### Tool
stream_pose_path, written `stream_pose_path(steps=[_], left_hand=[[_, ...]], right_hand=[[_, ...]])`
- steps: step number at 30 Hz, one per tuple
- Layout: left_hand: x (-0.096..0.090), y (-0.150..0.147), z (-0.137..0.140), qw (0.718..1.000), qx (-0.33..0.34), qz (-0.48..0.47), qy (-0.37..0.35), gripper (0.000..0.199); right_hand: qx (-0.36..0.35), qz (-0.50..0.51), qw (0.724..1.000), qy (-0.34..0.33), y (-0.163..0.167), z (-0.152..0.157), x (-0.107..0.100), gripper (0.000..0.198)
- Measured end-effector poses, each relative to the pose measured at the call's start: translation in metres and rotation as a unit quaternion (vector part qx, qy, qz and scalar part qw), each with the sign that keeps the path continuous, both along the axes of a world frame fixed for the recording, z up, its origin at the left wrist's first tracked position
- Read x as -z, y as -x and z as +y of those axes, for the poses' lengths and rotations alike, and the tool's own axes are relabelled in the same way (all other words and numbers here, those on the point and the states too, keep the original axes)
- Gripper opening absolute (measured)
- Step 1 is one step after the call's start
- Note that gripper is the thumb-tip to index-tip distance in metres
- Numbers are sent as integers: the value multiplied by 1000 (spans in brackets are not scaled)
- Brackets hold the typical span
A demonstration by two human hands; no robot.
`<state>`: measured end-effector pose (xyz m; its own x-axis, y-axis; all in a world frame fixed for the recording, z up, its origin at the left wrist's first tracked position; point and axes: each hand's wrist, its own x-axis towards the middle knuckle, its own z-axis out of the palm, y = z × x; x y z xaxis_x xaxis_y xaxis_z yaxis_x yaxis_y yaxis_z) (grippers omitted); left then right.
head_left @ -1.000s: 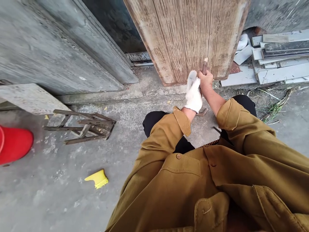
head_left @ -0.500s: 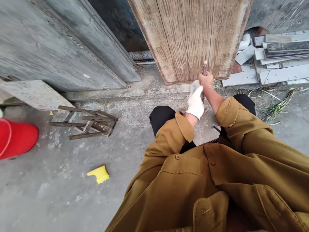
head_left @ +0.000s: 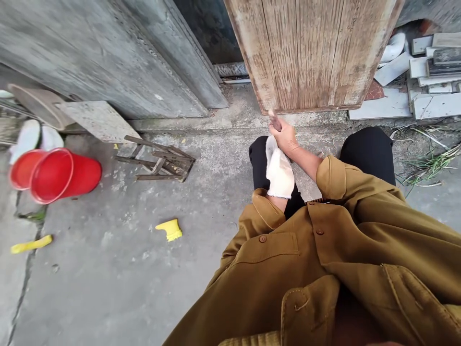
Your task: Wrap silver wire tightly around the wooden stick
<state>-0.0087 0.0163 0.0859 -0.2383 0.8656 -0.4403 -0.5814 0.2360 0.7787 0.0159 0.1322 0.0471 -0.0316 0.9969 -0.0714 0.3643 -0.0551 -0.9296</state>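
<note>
Brown shirt [head_left: 248,288] with turned-up cuffs [head_left: 330,179], chest pocket [head_left: 275,247] and round buttons [head_left: 320,231]; black trousers [head_left: 369,153]; white glove [head_left: 280,178] on left hand [head_left: 276,163].

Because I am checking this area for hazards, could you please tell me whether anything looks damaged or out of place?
Yes: a yellow piece with a jagged edge lies loose on the grey floor, a crack runs through that floor at picture left, and, oddly, the left hand is gloved while the right hand is bare.

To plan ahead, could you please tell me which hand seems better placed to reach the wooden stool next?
Probably the left hand: it sits slightly nearer the wooden stool, while the right hand, gripping a wooden stick, would likely reach past the left.
</note>
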Motion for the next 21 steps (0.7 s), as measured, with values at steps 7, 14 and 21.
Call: stream_pose_path(steps=[7, 14, 21], left_hand=[[7, 2, -2, 996, -54, -10, -73, 45], [-10, -4, -31, 995, -64, -57, -53, 38], [-22, 20, -33, 983, -123, -20, -134, 20]], right_hand=[[-1, -17, 1000, 4, -1, -1, 16, 20], [2, -42, 999, -26, 0, 1, 21, 23], [3, -96, 994, 43, -22, 15, 43, 25]])
